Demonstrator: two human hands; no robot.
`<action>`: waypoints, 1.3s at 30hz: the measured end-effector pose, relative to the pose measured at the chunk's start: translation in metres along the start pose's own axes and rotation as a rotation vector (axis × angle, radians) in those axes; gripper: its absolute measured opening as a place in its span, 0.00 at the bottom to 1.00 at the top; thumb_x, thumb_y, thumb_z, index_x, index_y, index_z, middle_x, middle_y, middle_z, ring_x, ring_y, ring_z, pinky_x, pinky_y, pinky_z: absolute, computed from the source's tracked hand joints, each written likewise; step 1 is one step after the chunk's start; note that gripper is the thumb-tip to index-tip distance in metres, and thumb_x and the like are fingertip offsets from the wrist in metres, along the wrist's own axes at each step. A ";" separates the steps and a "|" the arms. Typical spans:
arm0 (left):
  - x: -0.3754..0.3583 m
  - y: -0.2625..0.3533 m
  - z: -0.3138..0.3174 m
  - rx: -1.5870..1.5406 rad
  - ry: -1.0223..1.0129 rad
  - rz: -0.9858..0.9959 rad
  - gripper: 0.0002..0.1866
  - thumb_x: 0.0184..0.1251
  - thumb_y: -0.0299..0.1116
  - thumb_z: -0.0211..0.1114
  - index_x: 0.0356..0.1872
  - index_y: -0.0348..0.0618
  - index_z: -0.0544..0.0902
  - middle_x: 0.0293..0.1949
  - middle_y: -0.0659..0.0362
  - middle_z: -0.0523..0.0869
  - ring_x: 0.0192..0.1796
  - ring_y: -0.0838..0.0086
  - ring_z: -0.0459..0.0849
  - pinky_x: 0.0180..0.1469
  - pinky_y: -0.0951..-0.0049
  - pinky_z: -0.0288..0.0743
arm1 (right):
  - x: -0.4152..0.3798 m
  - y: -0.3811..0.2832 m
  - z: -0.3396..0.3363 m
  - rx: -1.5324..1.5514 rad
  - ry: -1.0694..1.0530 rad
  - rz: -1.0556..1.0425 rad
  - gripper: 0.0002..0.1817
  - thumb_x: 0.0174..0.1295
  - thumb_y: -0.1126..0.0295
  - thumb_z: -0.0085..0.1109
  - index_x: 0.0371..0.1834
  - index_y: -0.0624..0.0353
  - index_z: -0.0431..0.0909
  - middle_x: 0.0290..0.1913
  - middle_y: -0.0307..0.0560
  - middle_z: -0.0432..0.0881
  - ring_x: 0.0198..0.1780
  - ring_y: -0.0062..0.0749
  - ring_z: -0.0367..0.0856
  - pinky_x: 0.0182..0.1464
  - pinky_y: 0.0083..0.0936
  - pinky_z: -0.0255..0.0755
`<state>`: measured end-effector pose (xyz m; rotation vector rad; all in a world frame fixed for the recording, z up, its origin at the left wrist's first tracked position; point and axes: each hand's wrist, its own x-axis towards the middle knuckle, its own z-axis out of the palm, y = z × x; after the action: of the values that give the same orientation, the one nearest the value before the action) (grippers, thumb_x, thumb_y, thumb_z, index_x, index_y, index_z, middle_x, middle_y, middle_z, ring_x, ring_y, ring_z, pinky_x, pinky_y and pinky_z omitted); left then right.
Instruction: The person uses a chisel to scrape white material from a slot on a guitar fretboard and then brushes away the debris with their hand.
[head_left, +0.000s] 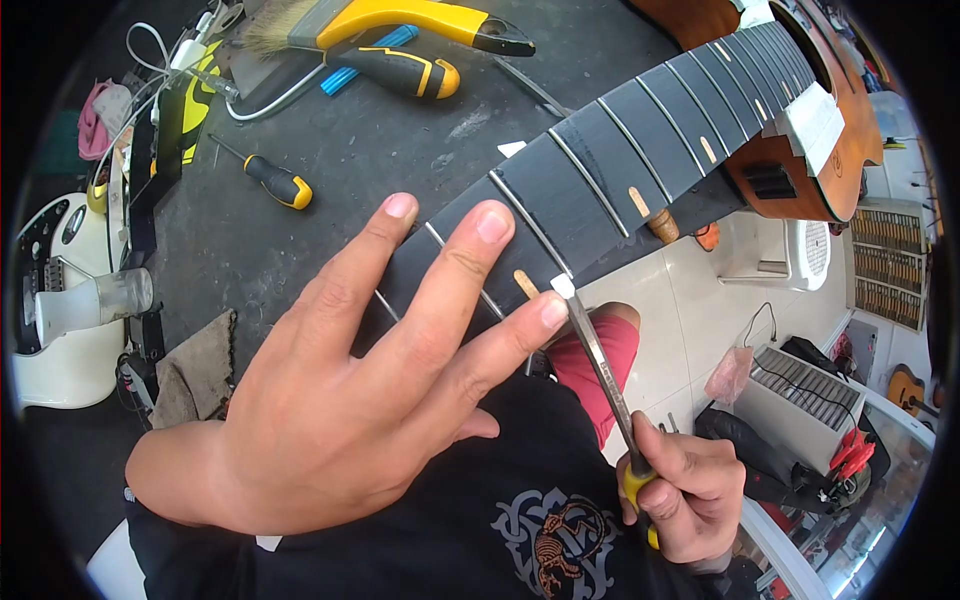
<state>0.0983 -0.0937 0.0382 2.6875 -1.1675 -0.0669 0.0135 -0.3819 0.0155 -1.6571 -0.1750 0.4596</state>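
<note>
My left hand [370,370] lies palm down with spread fingers on the dark fretboard [590,150] of a guitar [850,165]. Its fingertips touch the board between metal frets, and its thumb is tucked below the edge. In my right hand [695,490] is a chisel-like tool [607,375] with a narrow steel blade and a yellow handle. The bright blade tip meets the near edge of the fretboard, at the end of one fret and close to a left fingertip. Small tan inlays mark the board, and pale tape sticks to the guitar body.
On the dark bench [400,150] lie a yellow-handled brush [410,22], a large screwdriver [395,72], a small screwdriver [275,182] and a grey cloth [200,365]. A white guitar body [60,375] is at left. A white stool [775,250] stands on the tiled floor.
</note>
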 end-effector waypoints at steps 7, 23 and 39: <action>0.001 0.000 -0.001 0.006 0.000 0.012 0.37 0.54 0.51 0.73 0.65 0.44 0.81 0.69 0.32 0.71 0.67 0.36 0.74 0.70 0.46 0.71 | -0.004 0.000 0.000 0.029 0.017 0.011 0.26 0.71 0.69 0.65 0.69 0.69 0.75 0.24 0.47 0.79 0.22 0.25 0.73 0.28 0.20 0.68; 0.003 0.001 -0.001 0.009 -0.008 0.004 0.37 0.54 0.52 0.72 0.65 0.44 0.81 0.69 0.32 0.71 0.67 0.37 0.74 0.70 0.46 0.71 | -0.002 -0.001 0.000 0.048 0.002 0.005 0.25 0.72 0.70 0.63 0.69 0.71 0.74 0.24 0.46 0.80 0.22 0.23 0.76 0.27 0.20 0.69; 0.002 0.001 -0.001 0.012 -0.003 0.011 0.37 0.55 0.52 0.72 0.65 0.43 0.81 0.69 0.32 0.71 0.67 0.37 0.74 0.70 0.46 0.71 | -0.003 -0.002 0.001 0.034 0.005 0.009 0.25 0.73 0.70 0.63 0.69 0.71 0.74 0.24 0.46 0.80 0.22 0.22 0.76 0.27 0.20 0.69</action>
<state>0.0994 -0.0953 0.0393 2.6926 -1.1869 -0.0626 0.0109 -0.3819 0.0178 -1.6266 -0.1554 0.4632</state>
